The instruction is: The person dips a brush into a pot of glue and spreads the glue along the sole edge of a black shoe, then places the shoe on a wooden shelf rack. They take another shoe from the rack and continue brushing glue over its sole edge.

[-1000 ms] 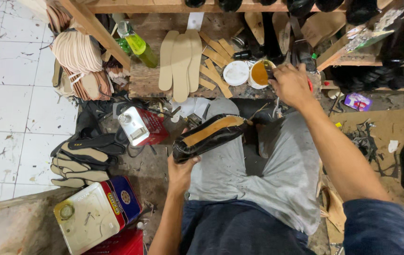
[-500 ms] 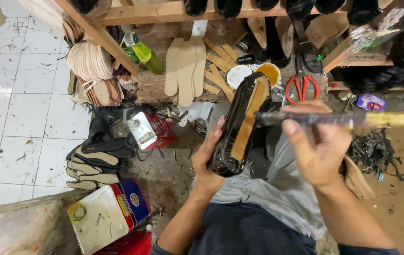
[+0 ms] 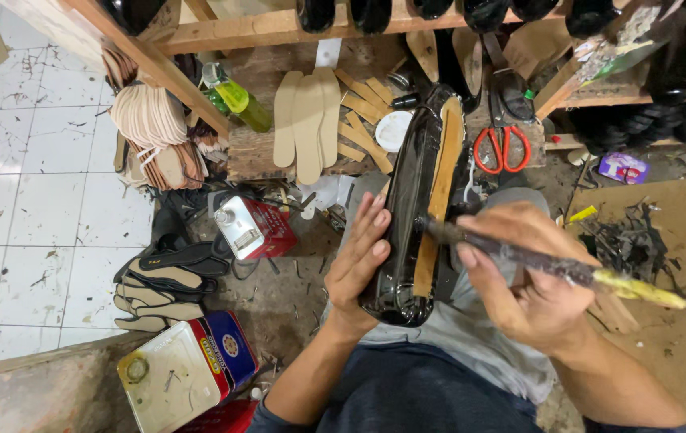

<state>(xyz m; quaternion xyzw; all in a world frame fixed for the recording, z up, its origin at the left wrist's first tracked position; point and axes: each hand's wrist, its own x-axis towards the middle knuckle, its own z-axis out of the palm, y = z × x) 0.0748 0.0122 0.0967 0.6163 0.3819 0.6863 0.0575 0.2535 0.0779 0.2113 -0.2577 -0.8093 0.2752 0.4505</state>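
The person sits with a shiny black shoe resting on the lap, turned so its bottom faces up. The left hand lies flat along the shoe's left side, fingers straight and pressed on it, so the shoe does not roll or slip. A tan strip, likely the bare sole board, runs down the middle of the upturned bottom, where it is easy to reach.

The right hand is closed around a long brush, gripping it near the middle. The dark, sticky-looking tip of the brush touches the tan strip, just right of the left hand's fingertips. The yellow end of the handle sticks out far to the right of the right hand. Whether the tip is wet with glue is hard to tell, because it is dark and small.

The shoe's long line runs away from the person, from the lap up toward the wooden shelf. One end sits between the two hands, close to the body; the other end points up and a little to the right.

Beyond the right hand lie red-handled scissors. Beyond the left hand stand pale insoles and a small white dish. To the left of the left hand sits a red can, and nearer the body a flat tin on the floor.
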